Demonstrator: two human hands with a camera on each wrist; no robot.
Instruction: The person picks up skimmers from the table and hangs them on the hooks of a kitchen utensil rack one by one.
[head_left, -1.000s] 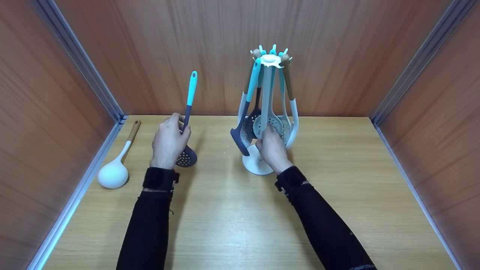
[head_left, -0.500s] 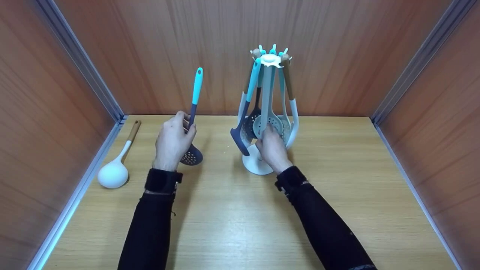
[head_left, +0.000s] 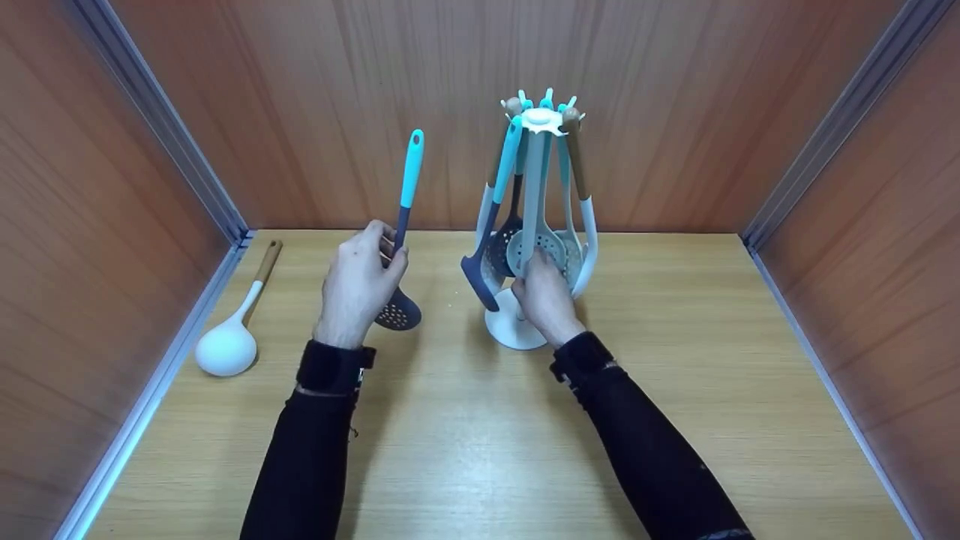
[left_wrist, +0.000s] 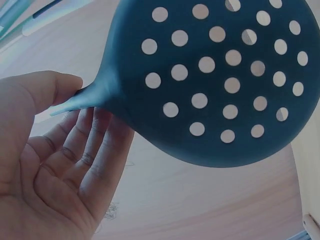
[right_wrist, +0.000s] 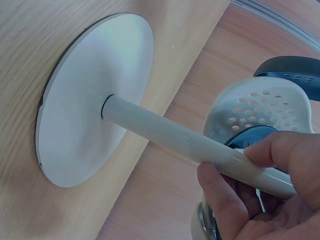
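My left hand [head_left: 356, 283] pinches the neck of a dark blue skimmer [head_left: 397, 312] between thumb and fingers. Its turquoise handle points up, and its round holed head hangs low over the table. In the left wrist view the skimmer's head [left_wrist: 194, 51] fills much of the picture. With my right hand [head_left: 546, 294] I grip the lower pole of a white utensil stand [head_left: 533, 180]. The right wrist view shows thumb and fingers around the pole [right_wrist: 165, 131], above the round base [right_wrist: 80, 105]. Several utensils hang from the stand, among them a dark blue turquoise-handled one [head_left: 480, 276].
A white ladle [head_left: 226, 348] with a wooden handle lies on the table [head_left: 465, 450] at the left. Wood-grain panels [head_left: 322, 90] enclose the back and both sides, joined by metal corner strips [head_left: 832, 112]. A white wooden-handled utensil [head_left: 589, 244] hangs at the stand's right.
My left hand has carried the skimmer rightward, closer to the stand, and the handle's tip has risen slightly. The right hand and the stand have stayed still.
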